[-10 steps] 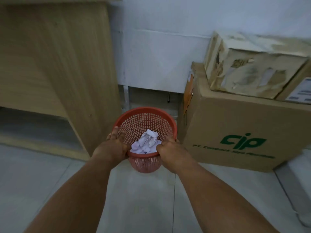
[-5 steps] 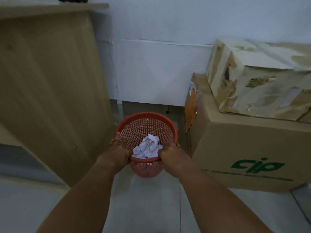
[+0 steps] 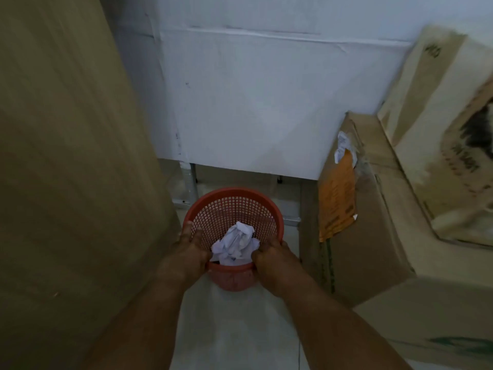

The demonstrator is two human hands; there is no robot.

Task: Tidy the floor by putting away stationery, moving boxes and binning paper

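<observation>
While both hands hold it by the near rim, the red mesh wastebasket (image 3: 234,189) sits low in the gap between the wooden cabinet side (image 3: 66,156) to its left and the large cardboard box (image 3: 373,257) to its right, with the white wall panel (image 3: 253,102) just behind it. Crumpled white paper (image 3: 236,243) lies inside the wastebasket, heaped toward its near wall. The left hand (image 3: 184,259) grasps the rim's left side, fingers laid up along the outside and thumb tucked inside; the right hand (image 3: 274,260) curls over the rim's right side. Whether the base rests on the tiled floor (image 3: 234,329) cannot be told. A torn orange label (image 3: 336,198) hangs on the box face nearest the wastebasket, and a second, worn box (image 3: 440,134) is stacked on top. Compared with half a second ago, the wastebasket has gone deeper into the gap, toward the wall panel, the cabinet side now fills the view to its left, the green print on the large box has slid almost out of view, and both grips are unchanged.
</observation>
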